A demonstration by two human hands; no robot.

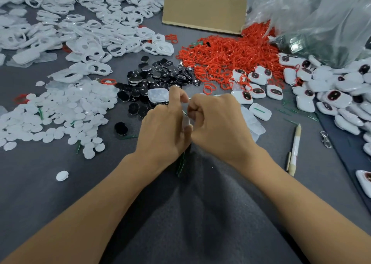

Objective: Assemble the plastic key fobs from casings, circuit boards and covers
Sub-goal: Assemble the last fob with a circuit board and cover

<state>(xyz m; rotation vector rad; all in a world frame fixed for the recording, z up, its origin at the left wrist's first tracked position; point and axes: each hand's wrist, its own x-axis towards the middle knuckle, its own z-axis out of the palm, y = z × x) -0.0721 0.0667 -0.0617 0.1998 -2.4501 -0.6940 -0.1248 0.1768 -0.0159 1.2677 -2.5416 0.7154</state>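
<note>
**White fob part pressed together between two hands**

A white casing piece [186,121] is held above the middle of the grey worktop [60,193], between the left hand [163,129] and the right hand [217,121]. The left grip is curled round the piece from the side. The right grip is closed in a pinch against its upper edge, where a speck of green is seen. The step is judged to be a fitting or snapping together of parts.

For the step to be done well, the piece should be kept steady in the left grip. Pressure from the right fingertips should be applied evenly along the edge, so that nothing is seated crooked or cracked.

Supplies lie within reach:
- black oval inserts [158,77] just beyond the hands
- round white discs [60,111] to the left
- open white casings [90,33] further back
- red rings [226,57] behind
- finished fobs [301,89] to the right

A pen [295,149] lies near the right wrist.

Most of the held piece is covered by the fingers. Whether a board is already inside cannot be told, nor what the green speck is. The cardboard box [202,9] and the plastic bag [311,13] are cut off at the top edge, and their contents are not made out.
</note>
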